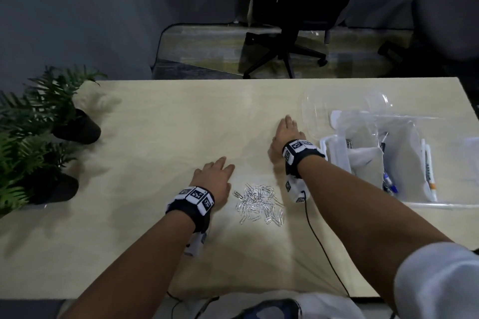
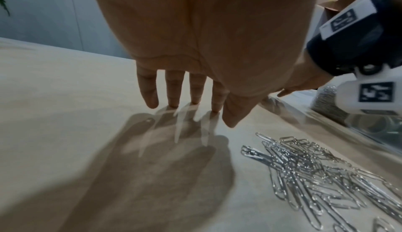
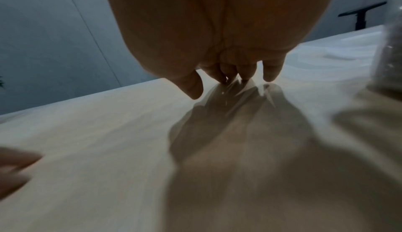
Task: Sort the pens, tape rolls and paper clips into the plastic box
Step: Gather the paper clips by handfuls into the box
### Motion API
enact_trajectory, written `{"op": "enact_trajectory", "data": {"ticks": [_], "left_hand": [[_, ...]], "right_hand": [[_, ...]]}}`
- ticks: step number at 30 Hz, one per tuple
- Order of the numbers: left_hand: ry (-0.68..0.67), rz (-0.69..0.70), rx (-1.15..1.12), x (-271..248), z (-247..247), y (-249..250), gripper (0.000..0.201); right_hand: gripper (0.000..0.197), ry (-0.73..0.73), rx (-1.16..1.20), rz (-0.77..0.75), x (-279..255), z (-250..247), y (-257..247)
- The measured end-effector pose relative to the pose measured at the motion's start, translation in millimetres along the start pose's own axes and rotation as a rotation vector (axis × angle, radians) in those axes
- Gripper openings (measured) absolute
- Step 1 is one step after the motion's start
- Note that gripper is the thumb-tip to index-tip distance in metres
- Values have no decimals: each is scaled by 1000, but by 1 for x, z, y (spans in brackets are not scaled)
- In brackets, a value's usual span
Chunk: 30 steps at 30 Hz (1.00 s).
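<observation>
A loose heap of silver paper clips (image 1: 259, 203) (image 2: 315, 175) lies on the pale wooden table (image 1: 155, 137) between my two forearms. My left hand (image 1: 217, 172) (image 2: 185, 101) rests flat just left of the heap, fingers straight, tips touching the wood, holding nothing. My right hand (image 1: 286, 134) (image 3: 234, 79) lies palm down farther back, fingers extended onto the table, empty. The clear plastic box (image 1: 404, 204) stands at the right, with several pens (image 1: 429, 173) inside. Its clear lid (image 1: 337, 111) lies behind it, close to my right fingers. No tape rolls are visible to me.
Two dark pots with green ferns (image 1: 39, 122) stand at the table's left edge. A thin black cable (image 1: 321, 246) runs from my right wrist over the front edge. Behind the table stands a black office chair (image 1: 285, 41) draped with pale cloth.
</observation>
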<state>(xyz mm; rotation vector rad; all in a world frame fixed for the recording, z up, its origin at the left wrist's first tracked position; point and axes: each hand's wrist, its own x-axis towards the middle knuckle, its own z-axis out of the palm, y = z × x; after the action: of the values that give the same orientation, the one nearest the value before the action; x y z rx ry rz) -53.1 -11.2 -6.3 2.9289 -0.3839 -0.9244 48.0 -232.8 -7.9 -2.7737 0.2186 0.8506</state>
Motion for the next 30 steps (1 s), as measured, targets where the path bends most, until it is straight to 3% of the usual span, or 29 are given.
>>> {"op": "enact_trajectory", "data": {"ticks": [6,11,15,18,20,22,25,28,30], "left_hand": [[46,-19,-55,-3,6,6,60],[113,44,-87,-12,26,19,63],[75,127,-58,-23,49,40,63],[41,156,-55,-32,61,56,63],[31,164,-107,-35,63,59,66],[62,146,-175,-38,62,53,81],[156,43,-228,-49,60,37,106],[115,14,-316,-56,63,33,105],[76,13,-351,-54,63,39,102]], "right_hand": [[88,36,-105,-186,-45,41,7],[50,24,-52,-325,-86,68,28],[50,93,-95,-507,-110,92,40],[36,56,-114,-640,-125,105,46],[46,99,-66,-696,-133,109,54],[53,131,-23,-662,-139,107,65],[44,103,-35,-535,-145,100,85],[60,-70,-71,-396,-149,95,93],[56,-110,-80,-367,-150,95,88]]}}
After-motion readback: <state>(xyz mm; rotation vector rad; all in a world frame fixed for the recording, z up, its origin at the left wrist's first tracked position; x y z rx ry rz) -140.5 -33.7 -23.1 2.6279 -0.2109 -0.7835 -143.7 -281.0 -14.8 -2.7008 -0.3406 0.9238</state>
